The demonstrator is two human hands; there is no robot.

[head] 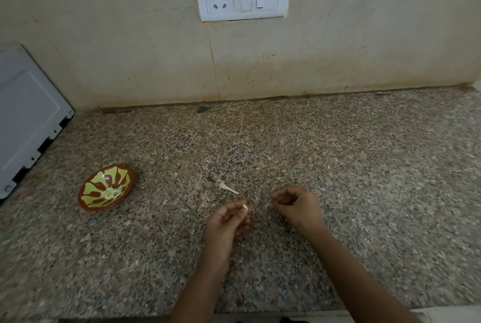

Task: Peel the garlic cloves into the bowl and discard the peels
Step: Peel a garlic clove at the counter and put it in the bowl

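Low in the middle of the frame, the left hand [229,221] pinches a small pale garlic clove [244,208] at its curled fingertips. The clove looks smooth and mostly bare. Just right of it, the right hand [296,208] pinches a tiny peel scrap [268,205], too blurred to be sure of. The bowl [104,174] sits well apart to the left on the table [338,153] and holds peeled cloves [112,192]. The left hand is nearer to it. A dry stem [229,188] lies just above the hands.

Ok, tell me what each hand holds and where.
Left hand pinches a garlic clove by one end. Right hand pinches something tiny, probably a scrap of peel, by its edge.
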